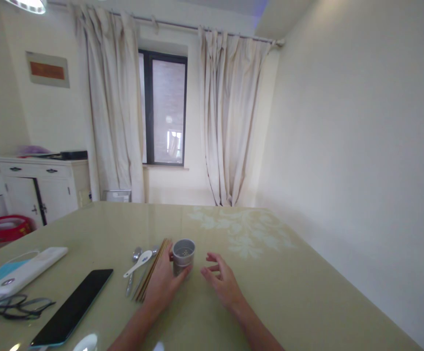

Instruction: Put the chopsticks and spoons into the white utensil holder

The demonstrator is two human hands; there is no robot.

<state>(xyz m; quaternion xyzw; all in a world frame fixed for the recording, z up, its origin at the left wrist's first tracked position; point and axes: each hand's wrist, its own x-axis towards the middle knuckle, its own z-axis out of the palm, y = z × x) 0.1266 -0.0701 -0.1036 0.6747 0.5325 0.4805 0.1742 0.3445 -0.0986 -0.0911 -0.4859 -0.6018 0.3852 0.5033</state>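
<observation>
My left hand [163, 282] is wrapped round a grey cylindrical utensil holder [183, 249], which stands upright with its mouth up. Small light dots show at the bottom inside it. To the right of the holder, apart from it, my right hand [222, 279] is held with curled, parted fingers and nothing between them. Just left of my left hand lie several wooden chopsticks [153, 270], partly covered by that hand. A white spoon [138, 263] with a dark mark in its bowl rests beside them, along with metal spoons [136, 253].
At the left of the glossy table [292, 302] lie a black phone [73, 307], dark-framed glasses [18, 307], a white power bank [27, 271] and a blue face mask [0, 280]. A white wall [361, 146] runs along the right. Curtains [230, 107] flank a window behind.
</observation>
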